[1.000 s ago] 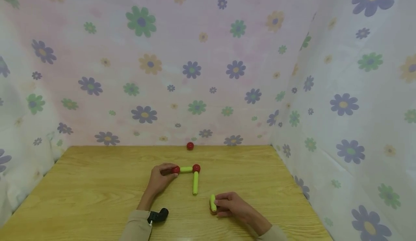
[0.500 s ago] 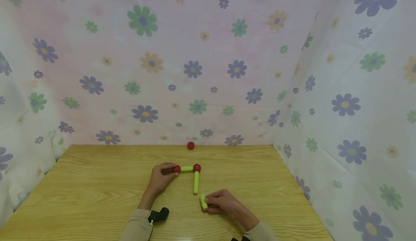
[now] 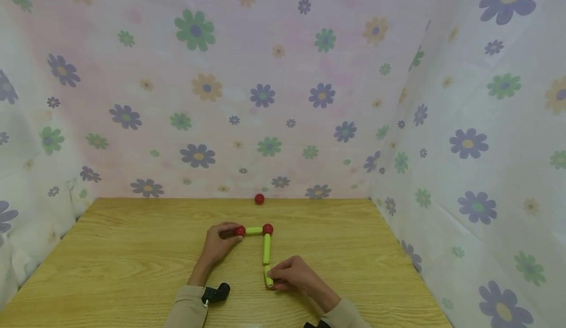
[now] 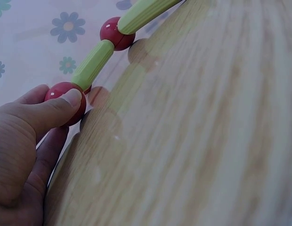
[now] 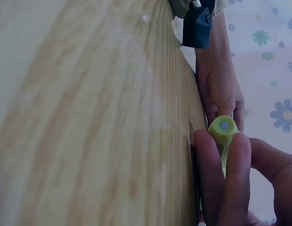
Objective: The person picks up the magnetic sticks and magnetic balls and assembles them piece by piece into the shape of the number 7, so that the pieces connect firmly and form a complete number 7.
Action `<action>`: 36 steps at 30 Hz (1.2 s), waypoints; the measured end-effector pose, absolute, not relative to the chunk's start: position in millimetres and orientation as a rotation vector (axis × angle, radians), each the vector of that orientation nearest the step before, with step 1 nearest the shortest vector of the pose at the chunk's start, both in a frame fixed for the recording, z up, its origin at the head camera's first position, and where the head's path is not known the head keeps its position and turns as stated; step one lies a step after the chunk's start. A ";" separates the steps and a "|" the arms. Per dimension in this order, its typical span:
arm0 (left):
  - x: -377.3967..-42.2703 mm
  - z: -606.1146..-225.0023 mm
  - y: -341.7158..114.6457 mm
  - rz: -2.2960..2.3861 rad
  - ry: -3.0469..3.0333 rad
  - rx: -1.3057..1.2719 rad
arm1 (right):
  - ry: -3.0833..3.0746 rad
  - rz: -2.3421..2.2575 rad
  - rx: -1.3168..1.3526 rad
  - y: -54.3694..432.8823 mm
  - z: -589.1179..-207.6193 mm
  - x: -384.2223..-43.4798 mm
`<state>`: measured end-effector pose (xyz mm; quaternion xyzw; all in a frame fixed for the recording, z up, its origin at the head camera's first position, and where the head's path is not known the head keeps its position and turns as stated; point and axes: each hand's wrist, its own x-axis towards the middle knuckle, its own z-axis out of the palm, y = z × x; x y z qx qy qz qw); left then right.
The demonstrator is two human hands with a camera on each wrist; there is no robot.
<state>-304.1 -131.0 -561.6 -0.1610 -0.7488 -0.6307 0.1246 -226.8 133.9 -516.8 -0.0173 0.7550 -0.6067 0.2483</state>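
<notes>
Joining step: left hand (image 3: 218,242) pinches end ball (image 3: 240,231); right hand (image 3: 289,275) grips loose green rod (image 3: 268,276), just below the hanging rod (image 3: 267,248). Next: align ends.

No legible text anywhere

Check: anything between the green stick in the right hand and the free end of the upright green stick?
Nothing visible. The right hand holds the loose green stick just below the free end of the joined stick; only bare table lies around them.
</notes>
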 end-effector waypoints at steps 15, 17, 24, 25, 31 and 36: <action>-303.1 -559.5 -131.6 -1.857 -2.161 -0.504 | 2.112 -1.654 -0.031 127.5 -513.0 -227.0; -303.5 -560.5 -131.7 -1.852 -2.149 -0.518 | 2.109 -1.657 -0.034 127.5 -513.4 -226.9; -301.5 -558.5 -132.3 -1.865 -2.166 -0.489 | 2.086 -1.675 -0.015 127.1 -514.9 -227.2; -301.4 -558.6 -132.3 -1.864 -2.169 -0.487 | 2.080 -1.676 -0.013 127.0 -514.8 -227.2; -301.5 -560.2 -131.4 -1.858 -2.156 -0.496 | 2.068 -1.652 -0.032 127.7 -511.7 -225.3; -301.5 -559.7 -131.5 -1.860 -2.159 -0.495 | 2.060 -1.631 -0.068 130.0 -506.3 -221.3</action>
